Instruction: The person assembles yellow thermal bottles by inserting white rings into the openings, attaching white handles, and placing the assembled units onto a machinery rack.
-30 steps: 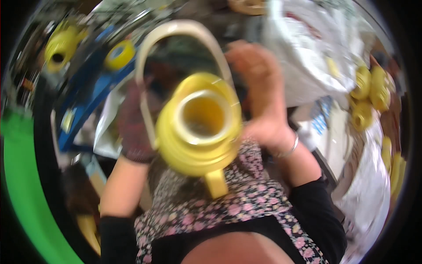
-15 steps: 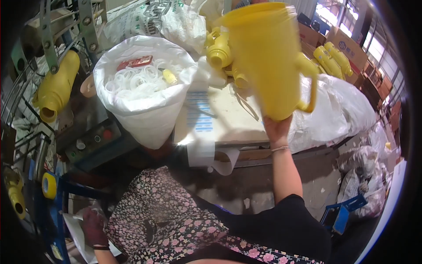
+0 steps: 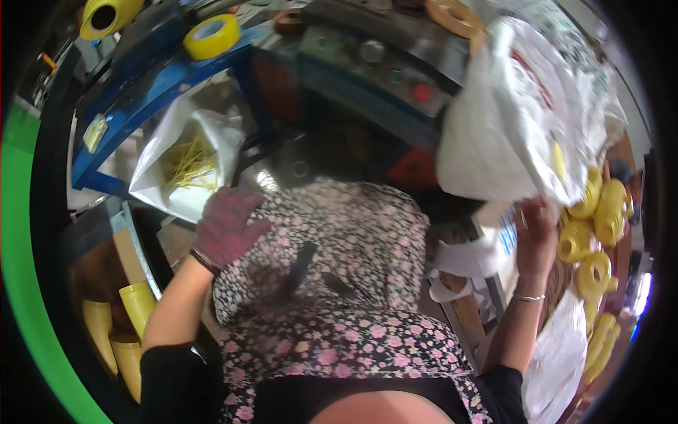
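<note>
1. We see the left hand [image 3: 229, 227] in a dark red glove at the left edge of the floral apron [image 3: 332, 240], its fingers slightly spread around nothing that we can make out.
2. The bare right hand [image 3: 537, 237] reaches out to the right, its fingers curled just at the near edge of the white sack [image 3: 487, 134]; we cannot tell whether they pinch anything.
3. We find a yellow jug [image 3: 592, 277] just right of the right hand, with more yellow bodies [image 3: 609, 215] grouped on its far side.
4. The sack is what stands in the way: it fills the far right, between the dark control panel [image 3: 381, 63] (the one with a red button [image 3: 421, 92]) and the yellow bodies, and hides what lies behind it.
5. To the left, an open white bag [image 3: 148, 180] of thin yellow strips [image 3: 191, 161] sits just beyond the glove. Farther off we see a blue frame [image 3: 166, 88] with a roll of yellow tape [image 3: 212, 37] on it; near left are yellow containers [image 3: 131, 357].
6. Half a second ago we saw the right hand raised with a yellow jug; now it is low beside the sack, without that jug. We cannot tell whether the jug beside it is the same one. The glove remains near the white bag, and our view has swung left.
</note>
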The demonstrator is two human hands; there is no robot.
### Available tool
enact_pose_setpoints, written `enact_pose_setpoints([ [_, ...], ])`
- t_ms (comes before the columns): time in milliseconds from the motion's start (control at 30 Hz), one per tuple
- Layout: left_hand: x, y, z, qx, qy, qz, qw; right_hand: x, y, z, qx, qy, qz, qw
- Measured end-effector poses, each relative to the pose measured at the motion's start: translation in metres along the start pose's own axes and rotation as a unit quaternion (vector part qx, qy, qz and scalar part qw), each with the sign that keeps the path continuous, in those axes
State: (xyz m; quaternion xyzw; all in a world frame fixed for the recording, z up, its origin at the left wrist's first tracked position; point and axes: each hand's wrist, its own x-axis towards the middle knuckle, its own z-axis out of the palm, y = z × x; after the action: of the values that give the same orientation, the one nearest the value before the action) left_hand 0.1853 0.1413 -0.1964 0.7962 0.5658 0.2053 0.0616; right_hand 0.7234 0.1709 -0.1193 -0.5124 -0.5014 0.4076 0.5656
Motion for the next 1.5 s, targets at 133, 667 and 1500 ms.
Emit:
enact_pose_setpoints([
  [133,-0.015,-0.032,-0.012,-0.191,0.068,0.067,0.977,0.034,0.023,0.233,-0.188,-0.320,0.101,0.923],
  [667,-0.014,-0.116,-0.022,-0.197,0.054,-0.132,0.970,0.066,0.503,0.430,-0.462,-0.625,-0.016,0.629],
  [1500,-0.315,-0.249,-0.058,0.228,-0.399,-0.587,0.667,0.138,0.145,0.298,-0.423,-0.506,-0.049,0.750],
])
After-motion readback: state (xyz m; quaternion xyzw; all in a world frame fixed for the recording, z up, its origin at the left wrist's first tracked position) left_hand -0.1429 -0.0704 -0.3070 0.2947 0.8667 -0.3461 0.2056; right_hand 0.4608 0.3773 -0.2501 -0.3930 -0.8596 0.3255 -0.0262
